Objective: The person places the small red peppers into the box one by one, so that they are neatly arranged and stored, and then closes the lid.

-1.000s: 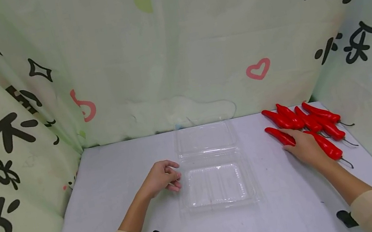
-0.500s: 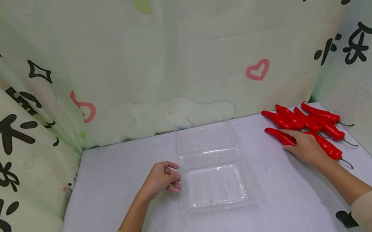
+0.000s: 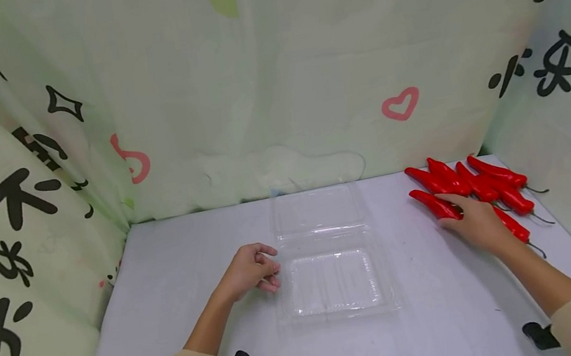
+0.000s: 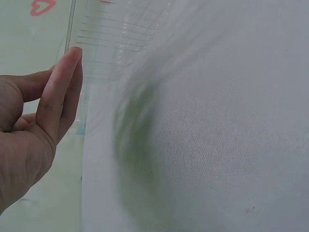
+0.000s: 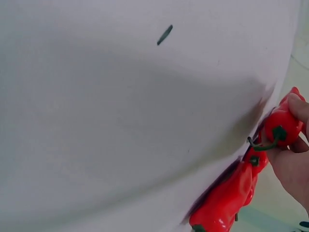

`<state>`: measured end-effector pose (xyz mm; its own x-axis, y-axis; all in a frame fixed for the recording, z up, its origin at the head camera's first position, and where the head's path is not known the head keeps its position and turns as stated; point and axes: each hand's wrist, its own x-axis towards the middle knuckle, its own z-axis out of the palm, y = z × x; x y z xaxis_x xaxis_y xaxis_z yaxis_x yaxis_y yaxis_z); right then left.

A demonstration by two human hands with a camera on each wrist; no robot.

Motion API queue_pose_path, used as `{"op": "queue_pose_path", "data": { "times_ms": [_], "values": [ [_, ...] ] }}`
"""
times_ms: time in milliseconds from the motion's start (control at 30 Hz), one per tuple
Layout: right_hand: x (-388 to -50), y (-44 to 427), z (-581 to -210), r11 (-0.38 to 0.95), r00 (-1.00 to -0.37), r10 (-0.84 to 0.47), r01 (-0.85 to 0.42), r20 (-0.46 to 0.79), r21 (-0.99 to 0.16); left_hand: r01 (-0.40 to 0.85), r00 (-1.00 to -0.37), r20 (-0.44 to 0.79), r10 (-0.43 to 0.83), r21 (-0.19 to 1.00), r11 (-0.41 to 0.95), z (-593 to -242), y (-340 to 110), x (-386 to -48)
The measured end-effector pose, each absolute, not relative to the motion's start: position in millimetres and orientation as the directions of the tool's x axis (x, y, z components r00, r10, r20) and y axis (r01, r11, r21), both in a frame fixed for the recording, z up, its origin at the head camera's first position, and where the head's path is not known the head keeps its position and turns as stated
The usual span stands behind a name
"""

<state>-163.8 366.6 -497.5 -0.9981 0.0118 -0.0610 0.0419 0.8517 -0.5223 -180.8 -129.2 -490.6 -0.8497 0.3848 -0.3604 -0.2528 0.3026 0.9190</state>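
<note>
The right hand point(image 3: 475, 225) pinches a long, shiny red pepper point(image 3: 431, 203) by other peppers point(image 3: 512, 197); the left hand point(image 3: 249, 270), loose, is beside a clear plastic box point(image 3: 331, 283). Picking up seems underway; next needs a careful lift.

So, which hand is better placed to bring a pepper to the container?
Likely the right hand: it grips a red pepper, while the left hand is beside the clear container, away from the other peppers.

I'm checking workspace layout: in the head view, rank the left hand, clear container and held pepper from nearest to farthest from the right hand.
1. Held pepper: gripped by the right hand.
2. Clear container: to that hand's left.
3. Left hand: farther left, past the container.
</note>
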Motion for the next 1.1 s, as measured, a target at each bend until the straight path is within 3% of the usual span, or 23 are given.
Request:
{"op": "queue_pose_path", "data": {
  "times_ms": [1100],
  "values": [
    [-162,335,-455,0.804,-0.993,-0.094,-0.032,-0.074,-0.594,-0.270,-0.845,-0.376,0.380,0.914,0.303,-491,-128,-184]
  ]
}}
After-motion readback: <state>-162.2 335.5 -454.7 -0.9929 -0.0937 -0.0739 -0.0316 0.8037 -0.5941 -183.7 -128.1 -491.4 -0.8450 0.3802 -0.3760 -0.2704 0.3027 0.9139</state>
